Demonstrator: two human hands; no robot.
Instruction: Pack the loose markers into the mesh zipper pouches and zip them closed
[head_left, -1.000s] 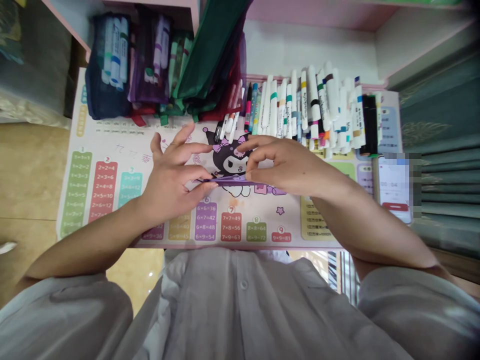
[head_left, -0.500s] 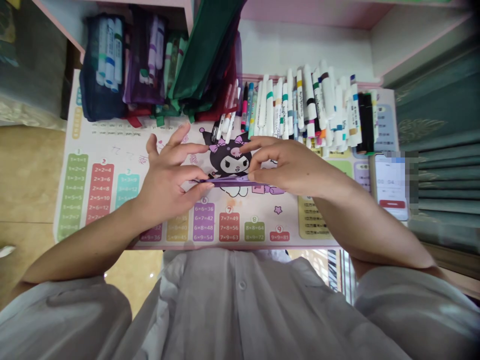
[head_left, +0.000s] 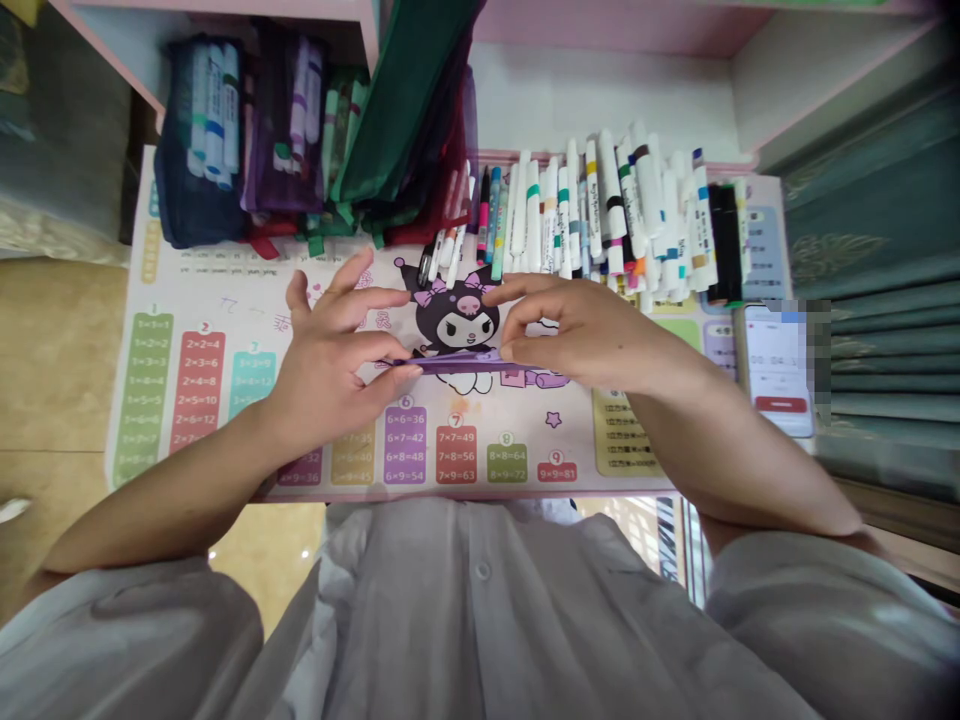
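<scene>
A thin purple pouch (head_left: 457, 362), seen edge-on, is stretched between my two hands over the cartoon figure on the desk mat. My left hand (head_left: 341, 350) pinches its left end between thumb and index finger, with the other fingers spread. At the pouch's right part, the thumb and a finger of my right hand (head_left: 570, 330) are closed on its upper edge. Beyond my hands lies a row of mostly white markers (head_left: 592, 215).
Mesh pouches holding markers, one dark blue (head_left: 199, 205) and one purple (head_left: 281, 180), stand at the back left. Beside them a green pouch (head_left: 405, 100) leans upward. A phone (head_left: 778, 370) lies at the right edge of the printed desk mat (head_left: 517, 480).
The view has shifted slightly. Both hands keep their hold on the purple pouch in nearly the same place.
</scene>
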